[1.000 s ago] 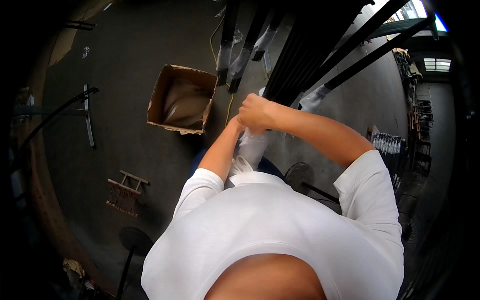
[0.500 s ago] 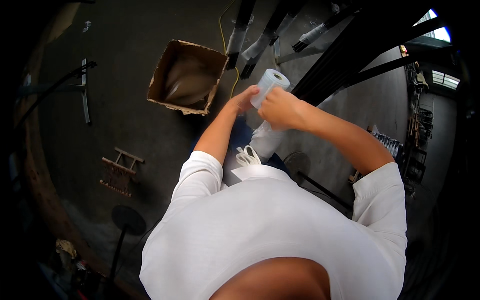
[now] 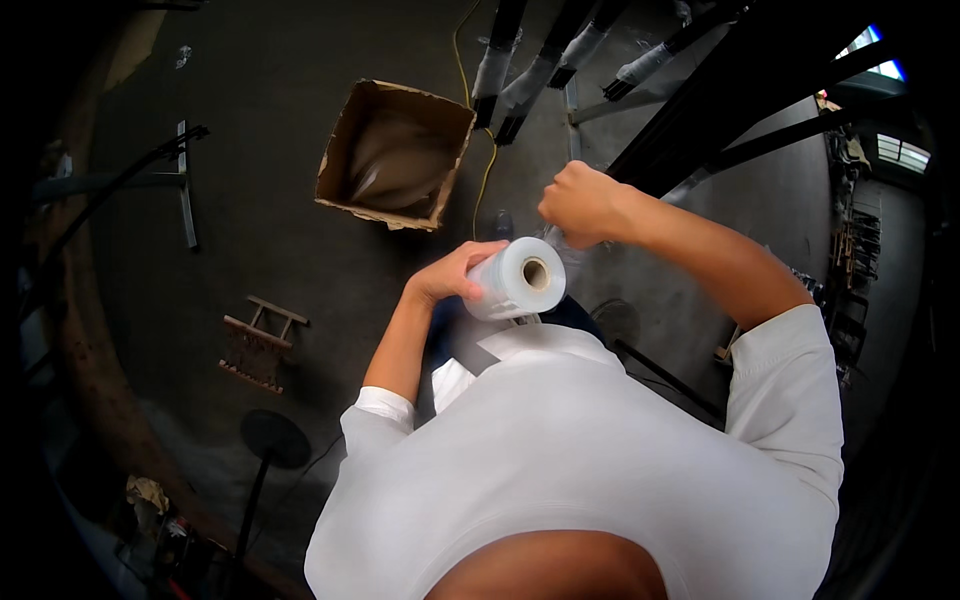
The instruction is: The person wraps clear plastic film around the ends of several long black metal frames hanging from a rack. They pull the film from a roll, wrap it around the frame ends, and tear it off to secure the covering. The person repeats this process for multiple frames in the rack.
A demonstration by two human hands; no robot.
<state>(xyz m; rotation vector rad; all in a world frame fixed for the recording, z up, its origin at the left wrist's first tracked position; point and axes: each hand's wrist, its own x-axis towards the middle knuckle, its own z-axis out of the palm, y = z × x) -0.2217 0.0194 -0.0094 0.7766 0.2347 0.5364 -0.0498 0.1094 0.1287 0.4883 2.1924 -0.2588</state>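
My left hand [image 3: 450, 272] grips the side of a roll of clear plastic stretch film [image 3: 505, 288] just in front of my body. The roll's open cardboard core faces up and toward me. Farther out and to the right, my right hand [image 3: 585, 205] is closed in a fist. A wisp of loose clear film [image 3: 574, 256] shows between that fist and the roll, and the fist appears to hold it. The fingertips of the right hand are hidden.
An open cardboard box [image 3: 335, 165] stands ahead on the left, beside a yellow cord [image 3: 488, 180]. Long black bars [image 3: 700, 110] run at the upper right; several shorter bundles have film-wrapped ends [image 3: 525, 90]. A small wooden stool [image 3: 262, 335] and a round black base [image 3: 275, 440] are at left.
The roll has come nearer my body and tipped so its core faces me. My right hand has left the roll and moved outward to the right; the left still holds on.
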